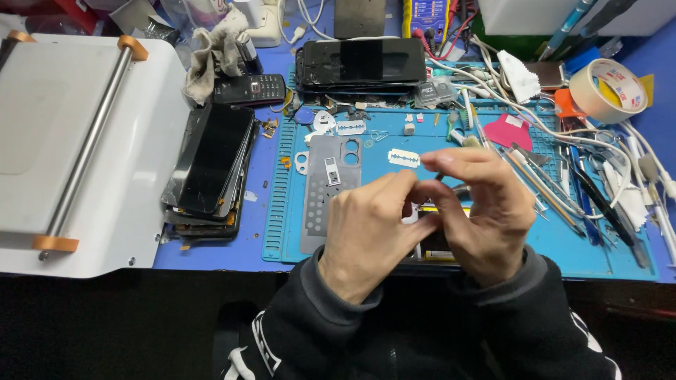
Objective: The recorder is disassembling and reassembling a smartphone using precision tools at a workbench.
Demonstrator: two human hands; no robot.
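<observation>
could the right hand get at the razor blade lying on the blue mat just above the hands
Probably yes. The razor blade lies flat and uncovered on the blue mat, just beyond the right hand, with nothing between them. That hand is pinched together with the left hand, though.

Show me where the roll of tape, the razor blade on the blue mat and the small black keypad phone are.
Roll of tape [608, 90]: head view, on its tan outer band.
Razor blade [403, 157]: head view, the blade's middle.
Keypad phone [250, 89]: head view, on its keypad.
</observation>
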